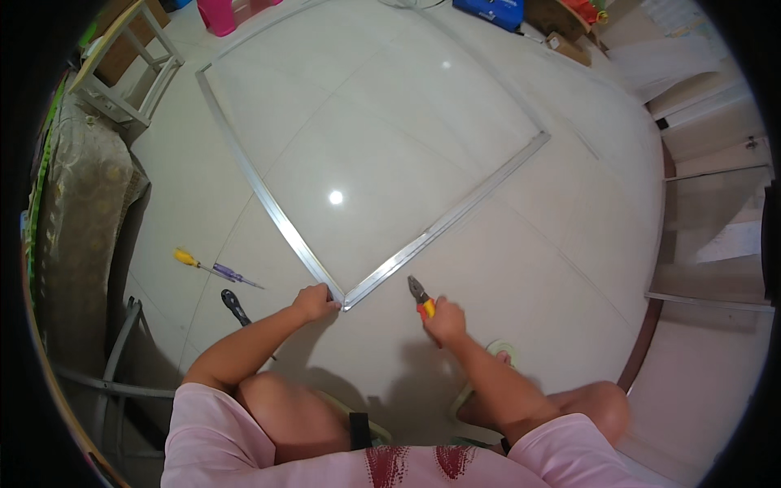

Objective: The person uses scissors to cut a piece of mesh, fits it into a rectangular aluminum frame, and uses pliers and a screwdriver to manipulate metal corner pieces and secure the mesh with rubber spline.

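A silvery metal frame (281,224) lies flat on the pale tiled floor, one corner pointing toward me. My left hand (316,302) is closed on the frame just left of that corner, with the fingertips at the joint. In my right hand (446,321) is a pair of combination pliers (418,293) with red and yellow handles. Their jaws point away from me, apart from the frame and to the right of its near corner. My palm and fingers hide most of the handles.
Left of my left arm lie a yellow-handled screwdriver (186,257), a purple-handled screwdriver (228,272) and a black-handled tool (233,305). A covered seat (81,195) and a metal-framed stand (122,390) line the left. Far off are a blue case (492,12) and pink object (216,15).
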Tool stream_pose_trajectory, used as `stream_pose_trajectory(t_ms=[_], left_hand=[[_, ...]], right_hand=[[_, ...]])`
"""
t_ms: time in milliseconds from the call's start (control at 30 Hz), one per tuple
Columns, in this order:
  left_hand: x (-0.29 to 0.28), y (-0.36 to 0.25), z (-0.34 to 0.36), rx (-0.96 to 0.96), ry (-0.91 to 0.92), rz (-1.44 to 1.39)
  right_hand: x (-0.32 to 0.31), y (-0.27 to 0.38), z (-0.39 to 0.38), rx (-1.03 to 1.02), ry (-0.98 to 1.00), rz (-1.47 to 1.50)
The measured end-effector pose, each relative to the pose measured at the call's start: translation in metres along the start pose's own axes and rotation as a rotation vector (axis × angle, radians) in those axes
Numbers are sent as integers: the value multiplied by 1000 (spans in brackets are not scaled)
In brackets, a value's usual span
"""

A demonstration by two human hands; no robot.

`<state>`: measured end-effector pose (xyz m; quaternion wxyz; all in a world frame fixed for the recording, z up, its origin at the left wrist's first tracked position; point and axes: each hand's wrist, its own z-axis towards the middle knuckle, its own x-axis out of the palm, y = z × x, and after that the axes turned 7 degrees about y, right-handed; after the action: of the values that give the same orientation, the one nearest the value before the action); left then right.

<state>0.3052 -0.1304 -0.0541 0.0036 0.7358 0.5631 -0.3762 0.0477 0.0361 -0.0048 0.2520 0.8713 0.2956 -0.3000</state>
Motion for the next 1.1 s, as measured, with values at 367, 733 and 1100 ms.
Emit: stream_pose_trajectory(t_ms=[367,733,1100], left_hand=[[-80,-150,59,-2,-75,65],[-8,-196,101,-107,-522,120],[6,-175,70,-432,-896,-314]], right_hand=[[-260,-71,69,130,19,-714],[-194,-66,197,-295,-160,192],[-212,-8,231,-299,23,1403]])
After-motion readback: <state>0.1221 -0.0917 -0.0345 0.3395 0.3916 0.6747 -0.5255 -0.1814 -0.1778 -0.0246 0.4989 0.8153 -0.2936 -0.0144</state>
